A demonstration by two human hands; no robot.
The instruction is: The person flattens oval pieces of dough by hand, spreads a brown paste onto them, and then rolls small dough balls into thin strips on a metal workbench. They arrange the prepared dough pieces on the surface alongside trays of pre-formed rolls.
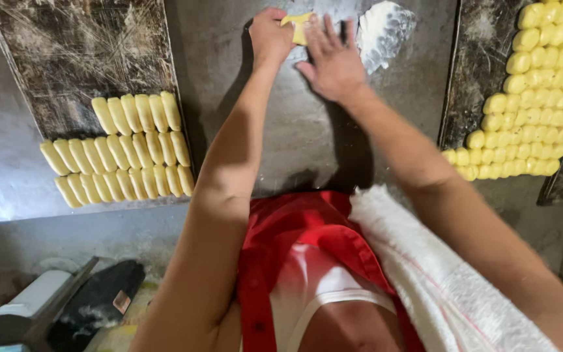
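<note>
Head view looked down past a red shirt (294, 241) and a white towel (438, 274) at the waist to both arms stretched over the grey bench (281, 130). At the far edge lay the dough piece (299, 26), directly ahead of the body, between the two hands. The left hand (270, 36) curled around its left end, pinching it; the right hand (333, 62) lay flat with fingers spread, touching its right side. Which way its long axis ran was hidden. Flour (386, 29) sat just right of it.

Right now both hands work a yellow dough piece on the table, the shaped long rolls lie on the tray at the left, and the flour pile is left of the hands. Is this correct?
Not quite: the head view shows the flour pile right of the hands, not left. The left hand and right hand do work the dough piece, and the long rolls lie on the left tray.
</note>
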